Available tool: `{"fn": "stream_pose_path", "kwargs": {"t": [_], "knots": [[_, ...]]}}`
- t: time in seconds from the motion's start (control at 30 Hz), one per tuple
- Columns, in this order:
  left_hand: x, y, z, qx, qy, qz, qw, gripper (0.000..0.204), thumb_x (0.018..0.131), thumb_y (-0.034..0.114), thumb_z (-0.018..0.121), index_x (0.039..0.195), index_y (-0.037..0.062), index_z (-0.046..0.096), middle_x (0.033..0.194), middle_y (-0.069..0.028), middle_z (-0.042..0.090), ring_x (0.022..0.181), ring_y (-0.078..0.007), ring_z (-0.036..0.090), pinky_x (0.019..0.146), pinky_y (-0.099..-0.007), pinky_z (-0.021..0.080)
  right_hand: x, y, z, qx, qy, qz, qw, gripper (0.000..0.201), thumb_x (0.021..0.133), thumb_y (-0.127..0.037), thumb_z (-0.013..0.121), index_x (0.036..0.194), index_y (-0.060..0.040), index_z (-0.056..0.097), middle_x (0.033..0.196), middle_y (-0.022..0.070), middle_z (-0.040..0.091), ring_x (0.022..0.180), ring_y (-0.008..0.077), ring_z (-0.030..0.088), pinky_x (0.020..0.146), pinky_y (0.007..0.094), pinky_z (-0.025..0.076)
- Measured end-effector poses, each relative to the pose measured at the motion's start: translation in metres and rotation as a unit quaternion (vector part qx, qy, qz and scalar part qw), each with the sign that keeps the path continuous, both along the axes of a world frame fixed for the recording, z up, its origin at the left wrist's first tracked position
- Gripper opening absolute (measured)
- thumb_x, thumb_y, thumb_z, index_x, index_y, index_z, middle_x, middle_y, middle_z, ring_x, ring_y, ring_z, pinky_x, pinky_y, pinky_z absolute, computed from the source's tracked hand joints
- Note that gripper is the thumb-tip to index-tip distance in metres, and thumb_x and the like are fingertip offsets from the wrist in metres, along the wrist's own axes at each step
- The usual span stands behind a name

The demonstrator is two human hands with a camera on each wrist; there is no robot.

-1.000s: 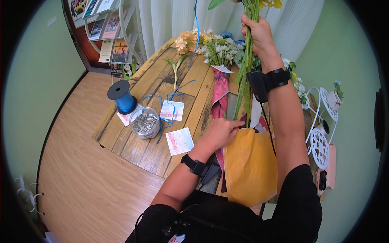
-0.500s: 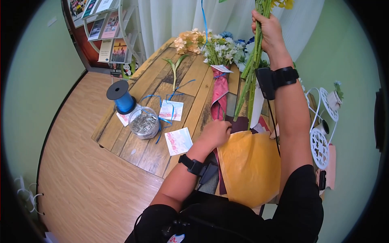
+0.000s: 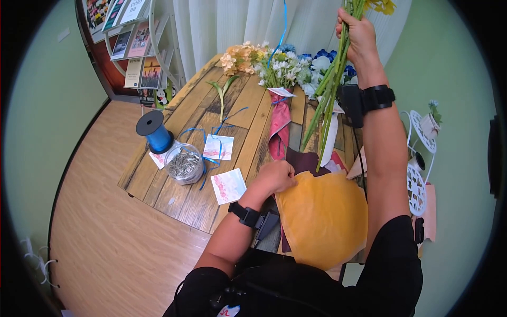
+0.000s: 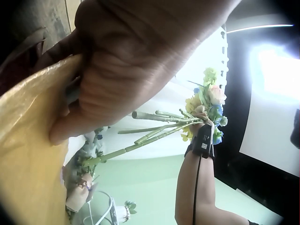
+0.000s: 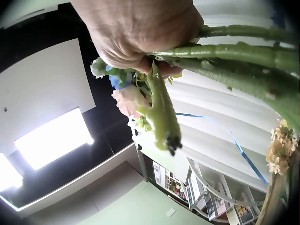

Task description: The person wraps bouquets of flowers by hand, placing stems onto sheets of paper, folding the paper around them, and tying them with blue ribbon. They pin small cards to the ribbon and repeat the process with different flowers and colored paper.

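My right hand [image 3: 359,39] is raised at the back right, gripping a bundle of long green flower stems [image 3: 334,79]. In the left wrist view the bouquet's blooms [image 4: 216,95] show pink, blue, yellow and pale green above that hand. The cut stem ends point down, close over the top edge of a yellow sheet of wrapping paper [image 3: 325,222]. With thumb and fingers my left hand [image 3: 275,177] pinches this sheet at its upper left edge. Dark maroon paper [image 3: 303,160] shows behind the yellow sheet. A blue ribbon [image 5: 241,157] hangs near the bouquet.
Beside the left arm are a spool of blue ribbon [image 3: 158,140], a clear tub of metal clips [image 3: 184,165] and printed cards [image 3: 228,186]. A cut leafy stem [image 3: 222,98] lies farther back. A pink-wrapped bouquet [image 3: 280,121] and more flowers [image 3: 240,58] line the table's back.
My right hand has moved right with the stems, whose ends now sit farther right. My left hand went from a pointing finger on the paper's top to pinching its left edge; the sheet spreads wider.
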State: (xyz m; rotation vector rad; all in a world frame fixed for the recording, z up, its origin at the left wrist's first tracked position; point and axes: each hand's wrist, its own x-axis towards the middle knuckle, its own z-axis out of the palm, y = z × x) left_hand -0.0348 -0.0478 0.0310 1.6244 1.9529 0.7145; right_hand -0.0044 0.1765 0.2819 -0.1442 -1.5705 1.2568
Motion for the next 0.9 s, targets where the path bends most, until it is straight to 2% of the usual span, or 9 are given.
{"fn": "stream_pose_path", "kwargs": {"t": [0.2, 0.3, 0.5, 0.6, 0.67, 0.73, 0.8, 0.83, 0.9], "knots": [[0.002, 0.002, -0.007, 0.023, 0.042, 0.034, 0.998, 0.015, 0.068, 0.022, 0.065, 0.073, 0.0082, 0.066, 0.072, -0.0139, 0.063, 0.073, -0.0301, 0.061, 0.067, -0.0391, 0.048, 0.014, -0.007, 0.014, -0.001, -0.020, -0.020, 1.000, 0.013, 0.083, -0.014, 0.062, 0.081, -0.0038, 0.053, 0.066, 0.0012, 0.053, 0.050, 0.0075, 0.050, 0.044, 0.0200, 0.038], [0.000, -0.001, -0.005, 0.032, 0.032, 0.053, 0.998, 0.013, 0.067, 0.021, 0.065, 0.073, 0.0095, 0.067, 0.087, -0.0111, 0.062, 0.085, -0.0285, 0.061, 0.071, -0.0383, 0.048, 0.035, -0.037, 0.013, -0.021, -0.028, -0.021, 0.999, 0.013, 0.082, -0.014, 0.061, 0.081, -0.0033, 0.053, 0.065, 0.0019, 0.053, 0.049, 0.0097, 0.051, 0.043, 0.0237, 0.040], [-0.002, -0.004, -0.004, 0.182, 0.005, 0.130, 0.975, 0.021, 0.069, 0.025, 0.071, 0.071, 0.0066, 0.061, 0.090, -0.0105, 0.051, 0.085, -0.0288, 0.057, 0.072, -0.0371, 0.045, 0.092, -0.077, -0.006, -0.025, -0.093, -0.033, 0.995, 0.013, 0.084, -0.014, 0.060, 0.083, -0.0032, 0.052, 0.064, 0.0008, 0.051, 0.046, 0.0077, 0.047, 0.039, 0.0205, 0.036], [-0.005, 0.002, 0.007, 0.239, -0.033, 0.237, 0.941, 0.017, 0.071, 0.018, 0.070, 0.078, 0.0053, 0.061, 0.085, -0.0095, 0.051, 0.075, -0.0260, 0.054, 0.066, -0.0344, 0.044, 0.120, -0.104, -0.019, -0.040, -0.096, -0.048, 0.993, 0.014, 0.085, -0.014, 0.058, 0.090, -0.0020, 0.052, 0.065, 0.0004, 0.051, 0.044, 0.0058, 0.045, 0.036, 0.0185, 0.034], [-0.007, 0.005, 0.017, 0.482, -0.077, 0.320, 0.812, 0.018, 0.072, 0.011, 0.069, 0.086, 0.0037, 0.060, 0.080, -0.0073, 0.049, 0.068, -0.0181, 0.050, 0.061, -0.0283, 0.042, 0.139, -0.120, -0.029, -0.055, -0.109, -0.061, 0.991, 0.019, 0.085, -0.014, 0.058, 0.098, -0.0016, 0.051, 0.067, 0.0000, 0.050, 0.042, 0.0047, 0.044, 0.034, 0.0179, 0.032], [-0.008, -0.006, 0.029, 0.441, -0.120, 0.301, 0.837, 0.029, 0.077, 0.006, 0.064, 0.104, 0.0024, 0.055, 0.093, -0.0064, 0.053, 0.064, -0.0092, 0.046, 0.056, -0.0223, 0.040, 0.159, -0.134, -0.040, -0.078, -0.117, -0.061, 0.988, 0.021, 0.085, -0.014, 0.058, 0.100, -0.0016, 0.051, 0.067, 0.0001, 0.050, 0.042, 0.0052, 0.044, 0.034, 0.0182, 0.033], [-0.008, -0.004, 0.035, 0.566, -0.295, 0.207, 0.742, 0.042, 0.081, 0.004, 0.060, 0.120, 0.0021, 0.045, 0.116, -0.0084, 0.049, 0.062, -0.0037, 0.044, 0.052, -0.0188, 0.039, 0.175, -0.148, -0.049, -0.099, -0.123, -0.060, 0.986, 0.023, 0.085, -0.015, 0.059, 0.102, -0.0017, 0.050, 0.067, 0.0003, 0.050, 0.042, 0.0058, 0.044, 0.035, 0.0186, 0.033], [-0.007, -0.013, 0.046, 0.540, -0.305, 0.151, 0.770, 0.058, 0.084, 0.003, 0.056, 0.135, 0.0025, 0.027, 0.134, -0.0113, 0.037, 0.064, -0.0043, 0.048, 0.050, -0.0171, 0.041, 0.182, -0.157, -0.053, -0.113, -0.133, -0.056, 0.983, 0.024, 0.085, -0.015, 0.059, 0.102, -0.0017, 0.050, 0.067, 0.0006, 0.049, 0.042, 0.0063, 0.044, 0.035, 0.0188, 0.033], [0.007, -0.022, 0.072, 0.516, -0.349, 0.106, 0.775, 0.063, 0.084, 0.003, 0.057, 0.137, 0.0028, 0.023, 0.135, -0.0123, 0.036, 0.067, -0.0058, 0.050, 0.050, -0.0168, 0.042, 0.195, -0.167, -0.063, -0.145, -0.144, -0.035, 0.978, 0.027, 0.084, -0.016, 0.061, 0.103, -0.0012, 0.049, 0.068, 0.0014, 0.049, 0.042, 0.0075, 0.045, 0.035, 0.0192, 0.034]]}}
